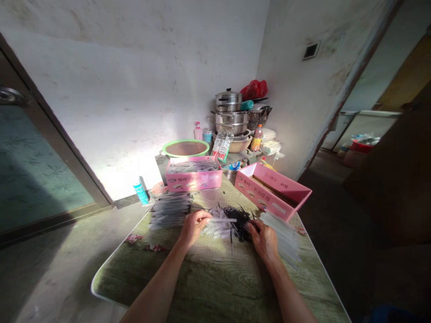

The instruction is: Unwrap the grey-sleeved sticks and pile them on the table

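Note:
My left hand (192, 229) is closed in a pinch on one end of a thin whitish tube (225, 220), which points right across the piles. My right hand (265, 240) is at the right edge of a heap of small black pieces (239, 228), its thumb and fingers pinched together; what they hold, if anything, is too small to make out. Between the hands lies a pile of short white pieces (214, 231). Left of my left hand are stacked clear tubes with dark ends (171, 211). Long translucent tubes (284, 240) lie beside my right hand.
On the table (215, 278), a pink box (194, 181) holding many clear tubes stands at the back. Another pink box (269, 197) sits at the back right. Behind are a green-rimmed basin (186, 148), steel pots (230, 121) and a bottle (257, 139).

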{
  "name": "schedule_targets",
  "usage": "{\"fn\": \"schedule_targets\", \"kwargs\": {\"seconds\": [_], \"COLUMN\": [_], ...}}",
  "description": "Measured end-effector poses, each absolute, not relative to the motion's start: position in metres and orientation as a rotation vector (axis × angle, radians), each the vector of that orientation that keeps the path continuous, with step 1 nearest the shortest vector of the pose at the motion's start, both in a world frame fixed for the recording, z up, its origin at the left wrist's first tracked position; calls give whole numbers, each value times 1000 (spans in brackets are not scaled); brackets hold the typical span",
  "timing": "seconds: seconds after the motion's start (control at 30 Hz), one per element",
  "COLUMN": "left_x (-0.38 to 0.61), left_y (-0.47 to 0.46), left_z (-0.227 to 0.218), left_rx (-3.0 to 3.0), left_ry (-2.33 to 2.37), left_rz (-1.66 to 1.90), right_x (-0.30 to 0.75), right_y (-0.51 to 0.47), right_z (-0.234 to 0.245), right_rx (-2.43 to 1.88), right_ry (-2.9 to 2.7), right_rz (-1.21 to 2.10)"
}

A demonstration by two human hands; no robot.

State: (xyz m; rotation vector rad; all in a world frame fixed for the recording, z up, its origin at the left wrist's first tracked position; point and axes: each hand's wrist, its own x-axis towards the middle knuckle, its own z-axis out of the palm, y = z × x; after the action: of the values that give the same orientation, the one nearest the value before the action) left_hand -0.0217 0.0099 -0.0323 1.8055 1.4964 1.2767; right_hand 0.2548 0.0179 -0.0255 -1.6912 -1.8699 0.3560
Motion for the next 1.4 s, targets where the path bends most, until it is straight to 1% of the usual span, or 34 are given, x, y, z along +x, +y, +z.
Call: {"fn": "schedule_targets", "kwargs": {"seconds": [0.17,0.37,0.43,0.5,0.6,0.67,0.8,0.87,1.0,1.17,1.4], "left_x": [-15,-10,-13,-20,-39,-54,-89,-106,-134,-145,-142], "left_y": [7,5,6,6,4,1,-6,-11,-20,-27,-22], "left_z": [-31,-29,-27,-25,-22,-20,-20,-20,-23,-26,-26], "left_rx": [1851,1875,1897,1910,1843,1751,1467,1280,1010,868,1211], "left_ry": [1398,1365,1375,1458,1711,1908,2271,2425,2706,2850,2821], "left_rz": [1200,1164,1186,1286,1535,1674,1882,1909,1754,1483,1018], "right_x": [242,230,235,247,279,302,332,337,336,333,319], "right_y": [7,-1,0,4,12,15,17,18,21,24,21], "right_z": [-17,-5,-1,5,13,17,17,15,13,12,10], "right_rx": [-1376,-1315,-1409,-1633,-2057,-2250,-2363,-2408,-2420,-2412,-2356], "right_ry": [-2078,-2325,-2320,-2203,-1849,-1715,-1631,-1599,-1535,-1543,-1581], "right_rz": [451,377,332,235,22,-46,-21,8,32,58,-7]}}
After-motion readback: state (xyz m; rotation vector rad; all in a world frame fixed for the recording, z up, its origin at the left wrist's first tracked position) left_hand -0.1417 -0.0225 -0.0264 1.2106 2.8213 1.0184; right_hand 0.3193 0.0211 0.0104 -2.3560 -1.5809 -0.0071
